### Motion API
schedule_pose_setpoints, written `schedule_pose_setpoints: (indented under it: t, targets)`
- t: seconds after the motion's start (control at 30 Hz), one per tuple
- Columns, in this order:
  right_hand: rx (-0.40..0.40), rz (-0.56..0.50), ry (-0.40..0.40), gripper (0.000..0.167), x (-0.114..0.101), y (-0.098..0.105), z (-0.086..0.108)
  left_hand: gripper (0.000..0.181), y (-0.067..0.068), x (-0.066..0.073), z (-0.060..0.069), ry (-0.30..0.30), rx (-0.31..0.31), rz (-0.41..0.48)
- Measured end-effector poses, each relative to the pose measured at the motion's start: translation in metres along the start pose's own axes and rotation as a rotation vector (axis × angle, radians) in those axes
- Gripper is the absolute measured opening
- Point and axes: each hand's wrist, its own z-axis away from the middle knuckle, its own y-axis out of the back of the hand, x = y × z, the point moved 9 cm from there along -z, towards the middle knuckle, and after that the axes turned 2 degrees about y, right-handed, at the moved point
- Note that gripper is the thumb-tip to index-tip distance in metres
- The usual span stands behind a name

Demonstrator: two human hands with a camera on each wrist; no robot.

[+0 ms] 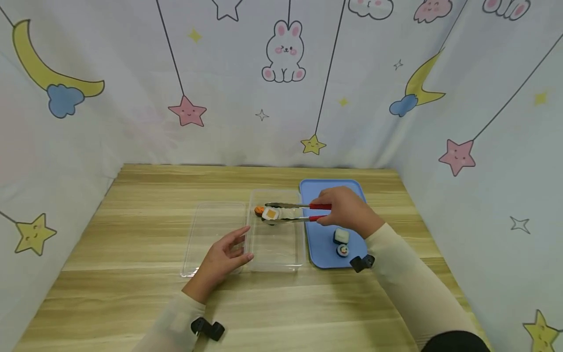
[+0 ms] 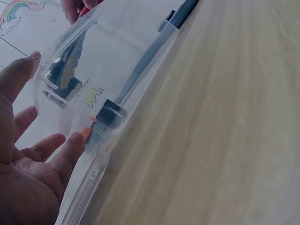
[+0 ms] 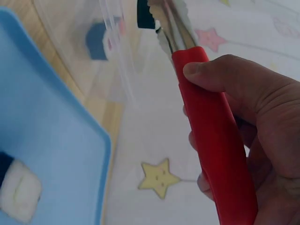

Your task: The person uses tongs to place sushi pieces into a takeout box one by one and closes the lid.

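Note:
In the head view my right hand (image 1: 345, 210) grips red-handled metal tongs (image 1: 288, 220). Between the tong tips is a toy sushi roll (image 1: 270, 213), white with an orange centre. It is over the back part of a clear plastic box (image 1: 274, 249). An orange-topped sushi piece (image 1: 259, 210) shows just left of it. My left hand (image 1: 222, 259) rests its spread fingers against the box's left wall. In the right wrist view my thumb lies along the red handle (image 3: 215, 140). The left wrist view shows a dark-wrapped piece (image 2: 110, 114) through the clear wall.
A blue tray (image 1: 321, 254) lies right of the box. On it are a white-topped sushi piece (image 1: 340, 236) and a small round roll (image 1: 342, 250). A clear lid (image 1: 206, 225) lies on the wooden table (image 1: 132, 254) to the left. A printed cloth (image 1: 237, 132) surrounds the table.

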Motion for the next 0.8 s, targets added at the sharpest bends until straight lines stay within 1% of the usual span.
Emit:
schedule_pose_setpoints:
  t: [0.1, 0.27, 0.43, 0.6, 0.7, 0.8]
  targets:
    - [-0.048, 0.034, -0.006, 0.036, -0.007, -0.012, -0.012, 0.075, 0.0, 0.0, 0.0, -0.001, 0.0, 0.004]
    - [-0.107, 0.091, -0.01, 0.035, -0.014, -0.028, -0.026, 0.075, 0.0, 0.0, 0.0, 0.001, -0.004, 0.006]
    - [-0.121, 0.152, 0.008, 0.033, -0.022, -0.036, -0.034, 0.074, 0.002, 0.002, 0.001, -0.002, -0.002, -0.004]
    - [-0.131, 0.202, 0.042, 0.031, -0.028, -0.042, -0.04, 0.073, 0.002, 0.002, 0.001, -0.005, 0.001, -0.006]
    - [-0.141, 0.206, 0.049, 0.031, -0.029, -0.044, -0.041, 0.074, 0.002, 0.002, 0.001, -0.011, 0.003, -0.003]
    - [-0.145, 0.191, 0.036, 0.032, -0.028, -0.046, -0.041, 0.074, 0.001, 0.002, 0.001, -0.012, 0.003, -0.002]
